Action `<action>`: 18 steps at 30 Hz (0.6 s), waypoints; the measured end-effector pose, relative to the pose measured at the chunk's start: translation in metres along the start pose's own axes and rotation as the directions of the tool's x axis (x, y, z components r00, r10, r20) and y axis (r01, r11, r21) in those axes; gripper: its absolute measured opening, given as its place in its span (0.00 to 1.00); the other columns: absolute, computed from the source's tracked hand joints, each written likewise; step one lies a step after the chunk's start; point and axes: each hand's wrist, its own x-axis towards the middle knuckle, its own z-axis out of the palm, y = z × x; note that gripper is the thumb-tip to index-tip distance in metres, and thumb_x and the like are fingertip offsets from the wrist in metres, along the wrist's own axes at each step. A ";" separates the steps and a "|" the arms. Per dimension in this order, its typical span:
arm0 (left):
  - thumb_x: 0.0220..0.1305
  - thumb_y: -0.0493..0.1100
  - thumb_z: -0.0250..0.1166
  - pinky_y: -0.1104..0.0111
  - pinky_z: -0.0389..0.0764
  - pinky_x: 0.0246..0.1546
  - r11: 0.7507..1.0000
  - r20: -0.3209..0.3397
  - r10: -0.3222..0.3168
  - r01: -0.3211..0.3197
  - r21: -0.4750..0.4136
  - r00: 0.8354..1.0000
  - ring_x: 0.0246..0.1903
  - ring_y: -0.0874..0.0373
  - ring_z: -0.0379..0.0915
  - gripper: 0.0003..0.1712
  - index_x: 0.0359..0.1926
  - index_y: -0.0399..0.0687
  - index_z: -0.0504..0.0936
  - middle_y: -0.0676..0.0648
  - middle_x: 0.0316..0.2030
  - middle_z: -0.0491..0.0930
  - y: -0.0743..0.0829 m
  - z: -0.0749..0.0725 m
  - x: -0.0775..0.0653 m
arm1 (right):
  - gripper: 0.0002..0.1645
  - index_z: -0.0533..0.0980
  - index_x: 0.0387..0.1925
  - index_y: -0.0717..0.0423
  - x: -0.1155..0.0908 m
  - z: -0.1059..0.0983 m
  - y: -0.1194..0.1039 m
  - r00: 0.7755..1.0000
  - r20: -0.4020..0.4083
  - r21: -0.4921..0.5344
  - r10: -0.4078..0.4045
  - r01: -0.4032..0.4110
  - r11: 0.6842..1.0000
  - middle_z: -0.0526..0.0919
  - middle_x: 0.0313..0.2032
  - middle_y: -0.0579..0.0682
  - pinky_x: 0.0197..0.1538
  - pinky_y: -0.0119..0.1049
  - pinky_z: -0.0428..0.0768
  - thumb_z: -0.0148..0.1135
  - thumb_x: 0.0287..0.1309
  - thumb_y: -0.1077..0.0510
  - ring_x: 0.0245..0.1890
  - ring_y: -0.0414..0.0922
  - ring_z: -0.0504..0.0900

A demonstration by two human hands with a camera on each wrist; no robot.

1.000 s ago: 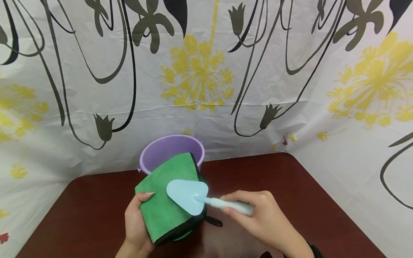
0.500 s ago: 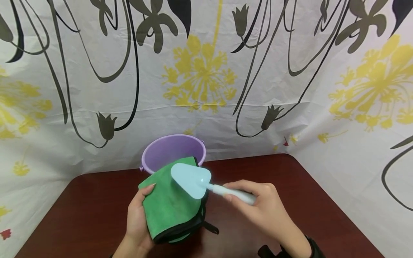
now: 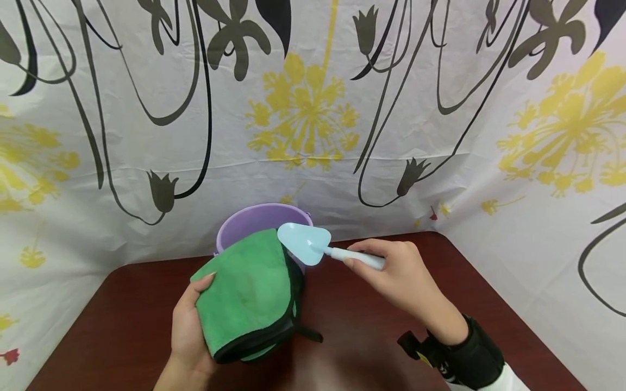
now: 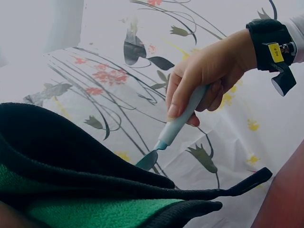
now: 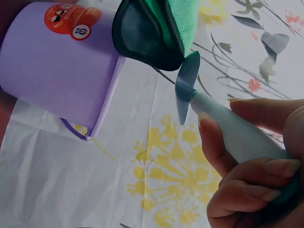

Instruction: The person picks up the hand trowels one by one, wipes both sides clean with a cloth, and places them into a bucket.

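A folded green cloth (image 3: pixel 246 290) with black edging and a small black loop is gripped along its left side by my left hand (image 3: pixel 188 326), thumb on top. My right hand (image 3: pixel 398 271) holds the pale handle of a light blue toy trowel (image 3: pixel 304 241). In the head view, the trowel's blade overlaps the cloth's upper right corner. The right wrist view shows the blade (image 5: pixel 186 85) at the cloth's edge (image 5: pixel 183 23); whether they touch I cannot tell. From the left wrist view, the cloth's folds (image 4: pixel 104 209) hide part of the blade.
Behind the cloth stands a purple bucket (image 3: pixel 230 228) with a sticker on its side, partly covered by the cloth and trowel. The dark red table (image 3: pixel 371 347) ends at a white sheet (image 3: pixel 313 184) printed with flowers. A black band (image 3: pixel 469 353) wraps the right wrist.
The trowel has moved up and to the right, from over the middle of the cloth to its upper corner. The left hand and cloth have shifted slightly left.
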 end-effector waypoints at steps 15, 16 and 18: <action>0.83 0.46 0.36 0.67 0.85 0.50 0.994 0.001 0.030 -0.030 -0.106 1.000 0.48 0.59 0.82 0.19 0.60 0.55 0.71 0.55 0.53 0.80 0.015 -0.021 -0.005 | 0.05 0.87 0.37 0.44 0.029 0.002 -0.012 0.993 0.110 -0.051 -0.036 0.042 0.998 0.85 0.26 0.37 0.27 0.29 0.75 0.73 0.58 0.51 0.23 0.35 0.75; 0.83 0.46 0.35 0.67 0.85 0.49 0.994 -0.001 0.035 -0.035 -0.106 0.999 0.48 0.59 0.83 0.19 0.60 0.55 0.71 0.55 0.53 0.80 0.016 -0.024 -0.006 | 0.06 0.87 0.37 0.44 0.031 0.002 -0.012 0.992 0.117 -0.054 -0.037 0.044 0.998 0.85 0.26 0.37 0.27 0.29 0.75 0.73 0.58 0.51 0.23 0.35 0.75; 0.83 0.46 0.35 0.67 0.85 0.49 0.993 0.000 0.047 -0.046 -0.107 0.999 0.48 0.58 0.83 0.19 0.61 0.55 0.71 0.55 0.53 0.80 0.019 -0.029 -0.008 | 0.07 0.87 0.38 0.45 0.035 0.002 -0.012 0.991 0.130 -0.058 -0.037 0.045 0.997 0.85 0.27 0.38 0.26 0.29 0.75 0.73 0.58 0.51 0.22 0.36 0.74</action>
